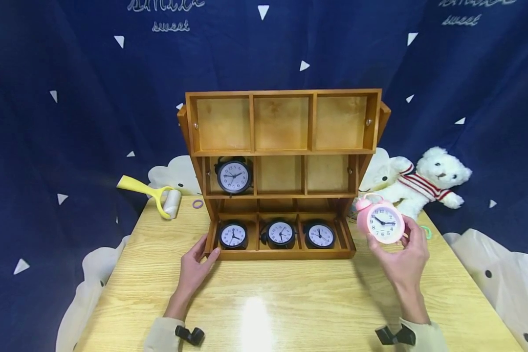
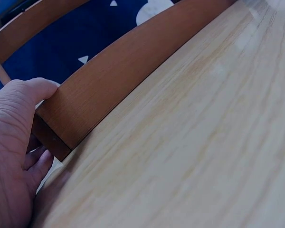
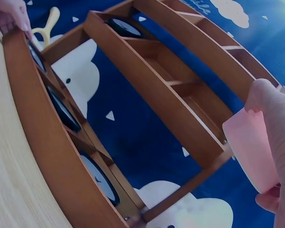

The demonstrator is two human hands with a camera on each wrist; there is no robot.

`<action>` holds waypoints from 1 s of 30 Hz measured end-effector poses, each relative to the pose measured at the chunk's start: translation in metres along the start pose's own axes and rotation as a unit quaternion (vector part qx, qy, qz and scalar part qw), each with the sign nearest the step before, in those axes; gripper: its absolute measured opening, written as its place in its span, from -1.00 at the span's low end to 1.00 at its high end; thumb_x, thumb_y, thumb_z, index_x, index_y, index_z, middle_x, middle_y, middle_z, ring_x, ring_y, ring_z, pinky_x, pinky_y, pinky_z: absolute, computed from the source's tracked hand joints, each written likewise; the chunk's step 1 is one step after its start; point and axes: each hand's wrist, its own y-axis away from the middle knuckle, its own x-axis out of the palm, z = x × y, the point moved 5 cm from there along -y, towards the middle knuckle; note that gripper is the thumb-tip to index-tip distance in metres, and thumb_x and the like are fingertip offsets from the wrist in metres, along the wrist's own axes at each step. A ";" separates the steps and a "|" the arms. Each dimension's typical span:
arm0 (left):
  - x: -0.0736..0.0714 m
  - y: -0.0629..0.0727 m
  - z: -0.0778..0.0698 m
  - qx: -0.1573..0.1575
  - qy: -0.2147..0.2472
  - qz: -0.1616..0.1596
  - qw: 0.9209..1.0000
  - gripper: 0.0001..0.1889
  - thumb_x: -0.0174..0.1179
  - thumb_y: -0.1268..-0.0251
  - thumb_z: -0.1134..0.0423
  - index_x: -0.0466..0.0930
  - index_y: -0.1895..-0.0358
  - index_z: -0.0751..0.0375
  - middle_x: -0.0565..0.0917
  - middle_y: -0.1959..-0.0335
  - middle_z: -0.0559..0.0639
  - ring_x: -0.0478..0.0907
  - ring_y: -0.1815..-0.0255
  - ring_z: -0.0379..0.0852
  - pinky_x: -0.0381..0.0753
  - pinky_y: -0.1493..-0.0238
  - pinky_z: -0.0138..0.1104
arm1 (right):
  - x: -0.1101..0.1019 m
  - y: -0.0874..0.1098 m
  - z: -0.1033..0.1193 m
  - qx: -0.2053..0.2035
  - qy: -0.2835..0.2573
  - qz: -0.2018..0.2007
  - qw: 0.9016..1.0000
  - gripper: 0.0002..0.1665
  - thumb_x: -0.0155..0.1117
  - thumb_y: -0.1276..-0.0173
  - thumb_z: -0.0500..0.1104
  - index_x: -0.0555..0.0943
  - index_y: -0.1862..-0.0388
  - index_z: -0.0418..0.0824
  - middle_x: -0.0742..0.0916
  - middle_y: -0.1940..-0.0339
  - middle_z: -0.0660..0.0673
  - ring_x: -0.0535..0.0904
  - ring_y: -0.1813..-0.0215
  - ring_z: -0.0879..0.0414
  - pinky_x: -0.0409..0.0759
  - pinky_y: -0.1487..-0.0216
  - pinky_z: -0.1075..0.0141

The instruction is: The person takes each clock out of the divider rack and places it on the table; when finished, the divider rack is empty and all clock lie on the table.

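A three-tier wooden shelf (image 1: 286, 255) with square compartments stands on the table. My left hand (image 1: 195, 266) grips its lower front left corner, thumb on the rim (image 2: 92, 92) and other fingers round the end. Off the shelf's right side, my right hand (image 1: 406, 258) holds up a pink twin-bell alarm clock (image 1: 384, 223), its white dial turned toward the head camera. Three black alarm clocks (image 1: 233, 235) (image 1: 280, 233) (image 1: 319, 235) fill the bottom row. Another black alarm clock (image 1: 234, 176) occupies the left compartment of the middle tier. The top tier's compartments hold nothing.
A white teddy bear (image 1: 435, 178) in a striped sweater sits at the back right. At the back left lies a yellow-handled lint roller (image 1: 171, 204) beside a purple ring (image 1: 197, 204). A green ring (image 1: 427, 232) is behind my right hand. Dark blue curtain (image 1: 264, 54) hangs behind.
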 end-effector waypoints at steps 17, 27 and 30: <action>-0.001 0.001 0.001 -0.010 0.003 -0.001 1.000 -0.35 0.41 -0.37 0.35 0.41 -0.46 0.45 0.49 -0.43 0.34 0.47 -0.43 0.21 0.47 -0.39 0.01 | -0.012 -0.006 -0.077 0.060 0.108 0.044 0.991 -0.05 0.68 0.15 -0.21 0.52 -0.27 -0.49 0.61 -0.01 -0.39 0.40 -0.01 0.24 0.33 0.08 0.70; 0.000 0.000 0.003 -0.015 -0.004 -0.001 1.000 -0.34 0.41 -0.37 0.33 0.40 -0.47 0.45 0.47 -0.44 0.35 0.46 -0.43 0.24 0.48 -0.39 0.01 | -0.009 0.011 -0.125 0.108 0.152 0.098 0.978 -0.06 0.71 0.11 -0.16 0.52 -0.26 -0.47 0.62 -0.04 -0.45 0.51 -0.06 -0.26 0.36 -0.01 0.17; 0.000 0.000 0.004 -0.013 -0.002 -0.003 1.000 -0.34 0.41 -0.37 0.34 0.40 -0.47 0.45 0.47 -0.44 0.34 0.47 -0.43 0.23 0.48 -0.38 0.01 | -0.006 0.017 -0.138 0.118 0.154 0.116 0.974 -0.04 0.72 0.12 -0.16 0.52 -0.27 -0.47 0.62 -0.06 -0.45 0.50 -0.07 -0.28 0.39 -0.02 0.09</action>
